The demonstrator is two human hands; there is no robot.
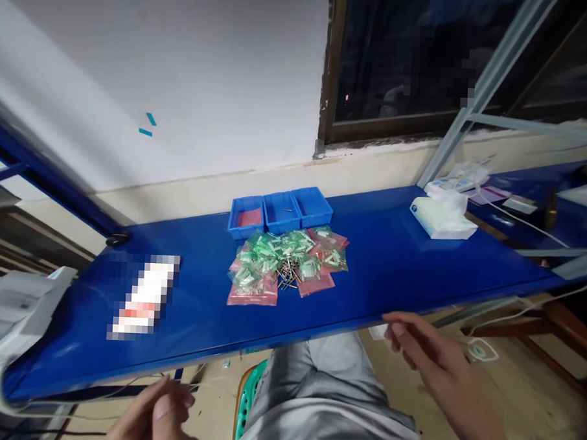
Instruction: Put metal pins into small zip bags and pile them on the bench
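Note:
A pile of small green-tinted and red plastic bags (282, 245) lies on the blue table (369, 269), with loose metal pins (287, 275) at its front middle. Behind the pile stand three joined blue bins (281, 210); the left one holds something red, the middle one a small thin piece. My left hand (161, 412) is below the table's front edge at the bottom left, its fingers curled together; whether they hold anything is hidden. My right hand (424, 349) is just off the front edge at the right, fingers bent and close together, with no object visible in them.
A tissue pack (442, 217) sits at the table's right. A blurred-out white item (147, 298) lies at the left, near a white device (21, 312) with cables. Metal posts (489, 66) rise at the right. A green stool (251, 393) shows below.

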